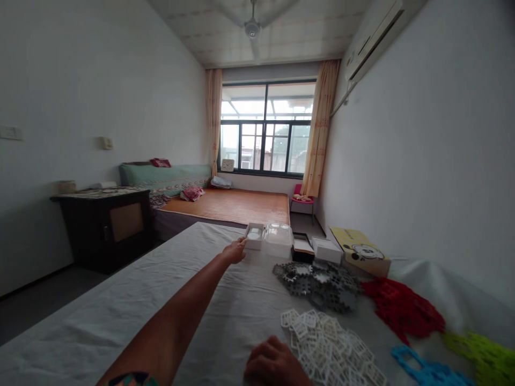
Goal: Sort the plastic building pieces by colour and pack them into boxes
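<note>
My left hand (234, 251) is stretched far out over the table, its fingers closed at the near left edge of an open white box (255, 244). Something white and rounded sits inside that box. Low in the view, my right hand (276, 362) rests on the cloth with its fingers curled under; whatever they hold, if anything, is hidden. Just to its right lies a heap of white lattice-like plastic pieces (328, 343). Beyond that heap is a pile of dark grey toothed plastic pieces (317, 284).
A clear plastic container (277, 240), a black open box (302, 247), a white box (327, 250) and a yellow cartoon carton (360, 251) line the far edge. Red (402, 305), blue (432, 370) and yellow-green pieces (483, 354) lie right. A bed (241, 205) stands beyond.
</note>
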`<action>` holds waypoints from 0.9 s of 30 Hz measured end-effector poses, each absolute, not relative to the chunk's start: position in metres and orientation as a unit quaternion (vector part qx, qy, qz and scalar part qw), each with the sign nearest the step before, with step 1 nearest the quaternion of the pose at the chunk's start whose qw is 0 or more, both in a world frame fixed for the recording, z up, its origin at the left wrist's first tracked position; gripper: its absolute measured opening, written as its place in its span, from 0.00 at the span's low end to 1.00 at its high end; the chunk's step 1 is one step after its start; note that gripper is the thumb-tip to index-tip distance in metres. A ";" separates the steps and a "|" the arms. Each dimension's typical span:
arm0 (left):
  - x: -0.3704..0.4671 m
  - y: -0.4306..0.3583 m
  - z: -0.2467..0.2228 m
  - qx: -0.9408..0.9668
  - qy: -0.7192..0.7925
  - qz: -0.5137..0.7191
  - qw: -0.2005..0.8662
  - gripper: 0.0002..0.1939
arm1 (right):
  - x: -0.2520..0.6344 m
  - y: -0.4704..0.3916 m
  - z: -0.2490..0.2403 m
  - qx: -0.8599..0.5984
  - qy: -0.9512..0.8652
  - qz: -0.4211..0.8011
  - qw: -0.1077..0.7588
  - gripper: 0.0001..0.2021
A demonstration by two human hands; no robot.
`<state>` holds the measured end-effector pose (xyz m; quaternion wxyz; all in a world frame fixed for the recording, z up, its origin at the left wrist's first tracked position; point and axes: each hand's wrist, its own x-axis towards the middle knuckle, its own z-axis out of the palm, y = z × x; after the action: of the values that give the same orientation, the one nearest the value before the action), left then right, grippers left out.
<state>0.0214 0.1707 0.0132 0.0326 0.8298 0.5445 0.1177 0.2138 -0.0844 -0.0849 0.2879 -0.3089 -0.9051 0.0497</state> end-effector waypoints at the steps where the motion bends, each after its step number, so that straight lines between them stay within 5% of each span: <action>1: 0.025 0.174 0.012 0.828 0.548 0.117 0.033 0.34 | 0.215 -0.081 -0.090 -0.299 -0.905 0.047 0.300 0.05; 6: 0.039 0.181 0.011 0.822 0.556 0.120 0.028 0.32 | 0.219 -0.071 -0.103 -0.256 -0.905 0.053 0.335 0.08; 13: 0.037 0.142 0.033 0.819 0.560 0.124 0.000 0.14 | 0.221 -0.082 -0.080 -0.240 -0.911 0.081 0.325 0.06; 20: -0.001 0.018 0.044 0.850 0.517 0.102 0.002 0.13 | 0.229 -0.114 -0.032 -0.298 -0.894 0.145 0.302 0.08; 27: -0.024 -0.133 0.034 0.893 0.423 0.151 0.005 0.09 | 0.231 -0.133 0.019 -0.398 -0.807 0.157 0.407 0.12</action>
<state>-0.0239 -0.1325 0.0336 0.0046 0.8935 0.4229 0.1512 0.2311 -0.1334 0.0195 0.4067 -0.3979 -0.8073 0.1568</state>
